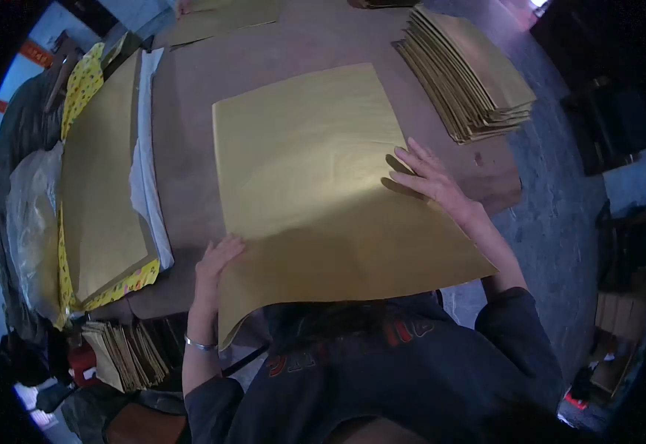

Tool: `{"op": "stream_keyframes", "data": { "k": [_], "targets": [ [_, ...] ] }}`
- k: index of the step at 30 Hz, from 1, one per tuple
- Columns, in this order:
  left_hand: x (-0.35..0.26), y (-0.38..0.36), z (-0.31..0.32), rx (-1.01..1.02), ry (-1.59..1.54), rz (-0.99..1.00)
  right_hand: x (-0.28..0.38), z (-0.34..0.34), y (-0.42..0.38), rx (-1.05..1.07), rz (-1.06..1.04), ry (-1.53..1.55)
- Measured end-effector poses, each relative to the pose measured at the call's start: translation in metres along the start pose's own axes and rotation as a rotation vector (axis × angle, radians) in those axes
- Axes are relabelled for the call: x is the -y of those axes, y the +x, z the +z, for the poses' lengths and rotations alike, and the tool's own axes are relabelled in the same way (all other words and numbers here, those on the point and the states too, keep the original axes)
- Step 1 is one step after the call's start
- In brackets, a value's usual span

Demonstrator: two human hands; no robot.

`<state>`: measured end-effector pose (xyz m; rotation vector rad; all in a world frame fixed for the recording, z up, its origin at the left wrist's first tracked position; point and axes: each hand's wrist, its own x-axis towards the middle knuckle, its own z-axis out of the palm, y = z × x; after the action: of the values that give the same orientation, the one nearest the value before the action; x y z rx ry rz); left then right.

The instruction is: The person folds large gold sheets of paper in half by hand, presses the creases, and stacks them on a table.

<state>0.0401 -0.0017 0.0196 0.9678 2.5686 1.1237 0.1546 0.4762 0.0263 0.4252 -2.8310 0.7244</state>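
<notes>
A large golden-brown paper sheet (308, 163) lies on the brown tabletop (182, 148), and its near end hangs over the edge in front of my body, curling at the lower left corner. My left hand (221, 259) rests at the sheet's left edge, fingertips on the paper. On the right side my right hand (430, 177) has its fingers spread over the sheet's edge, casting shadows on the paper. Nothing is gripped in its fingers. Whether the left thumb is under the sheet is hidden.
A stack of folded brown paper (471, 74) stands at the back right. To the left lie large brown sheets (108, 185) on yellow patterned wrapping (85, 81), beside clear plastic (34, 222). More folded paper (127, 355) sits low left. Another sheet (223, 18) lies at the far edge.
</notes>
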Motion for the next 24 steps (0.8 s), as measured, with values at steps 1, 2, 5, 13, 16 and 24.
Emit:
{"op": "stream_keyframes", "data": {
  "k": [1, 2, 5, 13, 16, 24],
  "targets": [
    [-0.011, 0.002, -0.005, 0.065, -0.017, -0.042, -0.008, 0.000, 0.000, 0.139, 0.036, 0.077],
    [-0.017, 0.001, -0.011, 0.130, -0.042, -0.085, -0.016, 0.002, 0.001, 0.284, 0.072, 0.146],
    [0.021, -0.010, 0.002, 0.148, 0.136, -0.057, -0.025, 0.008, -0.002, 0.215, 0.065, 0.227],
    [-0.003, 0.024, -0.006, -0.036, 0.217, 0.088, -0.030, 0.017, 0.003, 0.031, 0.206, 0.267],
    [-0.018, 0.045, -0.018, 0.002, 0.030, 0.015, -0.016, 0.019, 0.017, -0.138, 0.406, 0.205],
    [-0.024, 0.090, -0.032, 0.010, -0.080, -0.566, -0.002, 0.028, 0.074, -0.337, 0.694, 0.077]
  ]
}}
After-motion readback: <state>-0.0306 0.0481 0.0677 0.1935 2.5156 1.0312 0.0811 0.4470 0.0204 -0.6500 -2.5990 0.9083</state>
